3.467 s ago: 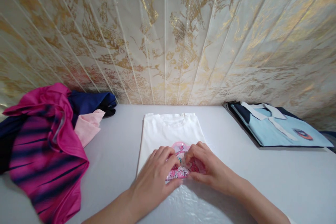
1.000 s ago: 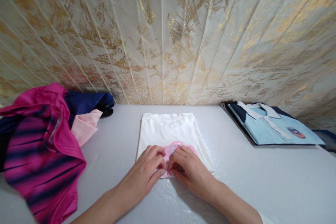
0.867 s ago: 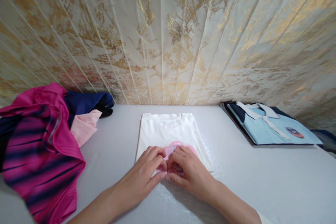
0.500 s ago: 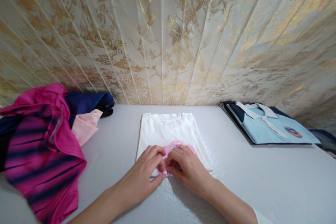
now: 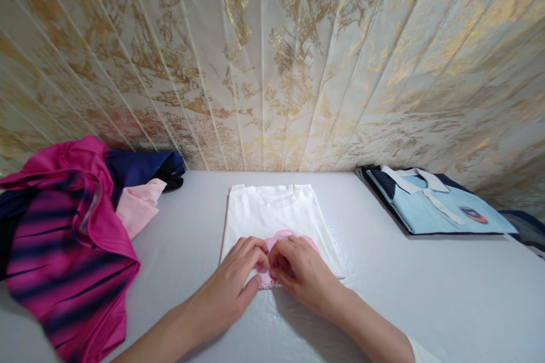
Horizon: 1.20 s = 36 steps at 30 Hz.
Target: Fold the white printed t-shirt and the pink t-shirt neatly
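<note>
A white T-shirt [image 5: 272, 212], folded into a rectangle, lies flat with its neckline away from me. A pink print [image 5: 283, 234] shows on its near part, partly covered by my hands. My left hand [image 5: 242, 269] rests at the shirt's near left, fingers bent over the cloth and thumb apart from them at the front edge. Beside it, my right hand [image 5: 300, 266] is closed over the print, thumb and fingertips pinched together on the fabric. The fingertips of both hands almost meet, and the exact grip beneath the right fingers is partly hidden.
On the left is a loose heap with a magenta-and-navy striped garment [image 5: 76, 249], a pale pink cloth [image 5: 140, 204] and a navy cloth [image 5: 140, 167]. A folded light-blue polo shirt [image 5: 434, 204] tops a stack at the right. Behind the white table [image 5: 404, 295] hangs a gold-patterned curtain [image 5: 264, 68].
My left thumb has drawn back a little to the left from the shirt's front edge, uncovering more of the pink print. My right hand stays nearly in place.
</note>
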Motion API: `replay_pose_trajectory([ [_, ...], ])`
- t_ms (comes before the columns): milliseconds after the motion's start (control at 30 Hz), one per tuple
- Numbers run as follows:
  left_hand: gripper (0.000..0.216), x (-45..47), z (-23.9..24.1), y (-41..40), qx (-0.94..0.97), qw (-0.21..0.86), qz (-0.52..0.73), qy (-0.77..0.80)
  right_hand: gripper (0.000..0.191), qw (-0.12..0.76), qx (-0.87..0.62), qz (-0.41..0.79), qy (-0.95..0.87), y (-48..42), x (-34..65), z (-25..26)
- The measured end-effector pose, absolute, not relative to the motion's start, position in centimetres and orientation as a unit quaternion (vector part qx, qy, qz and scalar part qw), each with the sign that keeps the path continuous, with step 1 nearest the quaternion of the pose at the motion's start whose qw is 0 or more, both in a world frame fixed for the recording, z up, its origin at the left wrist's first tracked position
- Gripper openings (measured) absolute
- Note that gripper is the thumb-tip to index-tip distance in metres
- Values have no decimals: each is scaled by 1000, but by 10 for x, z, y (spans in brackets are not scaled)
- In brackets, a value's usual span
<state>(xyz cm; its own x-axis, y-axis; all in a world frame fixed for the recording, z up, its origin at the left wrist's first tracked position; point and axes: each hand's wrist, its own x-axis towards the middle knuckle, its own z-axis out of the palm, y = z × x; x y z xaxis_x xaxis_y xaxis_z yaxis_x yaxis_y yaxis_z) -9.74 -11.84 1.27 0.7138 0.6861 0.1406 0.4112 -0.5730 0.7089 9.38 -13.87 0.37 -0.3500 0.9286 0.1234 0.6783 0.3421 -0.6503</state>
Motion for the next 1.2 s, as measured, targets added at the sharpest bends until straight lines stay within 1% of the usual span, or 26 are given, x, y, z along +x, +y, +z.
replay_pose_trajectory([
  [133, 15, -95, 12, -120, 858, 330, 208, 334, 15, 252, -507, 269, -779, -140, 96, 7],
  [300, 30, -94, 6, -118, 856, 322, 228, 333, 24, 237, -508, 247, -791, -141, 95, 8],
  [400, 32, -95, 3, -118, 855, 318, 232, 338, 22, 224, -517, 234, -793, -142, 91, 6],
  [500, 35, -94, 2, -118, 853, 312, 236, 346, 23, 200, -539, 199, -794, -140, 85, 3],
  [600, 40, -95, 0, -119, 851, 306, 245, 349, 20, 180, -562, 176, -788, -137, 80, 3],
  [700, 47, -98, -3, -120, 853, 291, 245, 356, 19, 191, -557, 186, -786, -136, 80, 3],
  [800, 51, -101, -7, -121, 861, 256, 236, 370, 26, 204, -545, 182, -793, -136, 81, 1],
  [933, 50, -102, -8, -122, 867, 232, 228, 379, 22, 223, -552, 156, -788, -133, 82, -2],
  [1033, 42, -102, -4, -124, 864, 242, 219, 382, 22, 242, -548, 161, -784, -132, 83, -2],
  [1133, 34, -102, 0, -125, 869, 246, 209, 376, 30, 228, -544, 163, -791, -132, 83, -1],
  [1200, 34, -103, 2, -125, 872, 243, 203, 373, 25, 220, -552, 156, -789, -132, 85, 0],
])
